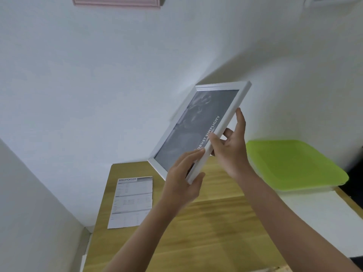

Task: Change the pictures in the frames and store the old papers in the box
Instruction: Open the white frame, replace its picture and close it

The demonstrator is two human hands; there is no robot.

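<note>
A white picture frame (225, 87) with a dark grey picture reading "ROBUST SIMPLICITY" is held tilted in the air above the table, close to the wall. My left hand (181, 183) grips its lower right edge near the bottom corner. My right hand (231, 146) grips the same edge higher up, fingers wrapped behind it. A printed paper headed "SPECIFICATION" (131, 203) lies flat on the wooden table (206, 232) to the left of my hands. A box with a lime green lid (294, 163) stands at the right.
A pink frame (117, 1) hangs on the white wall at the top left. Another white frame (334, 0) shows at the top right edge. A white surface (324, 218) lies under the green-lidded box. A white wall closes the left side.
</note>
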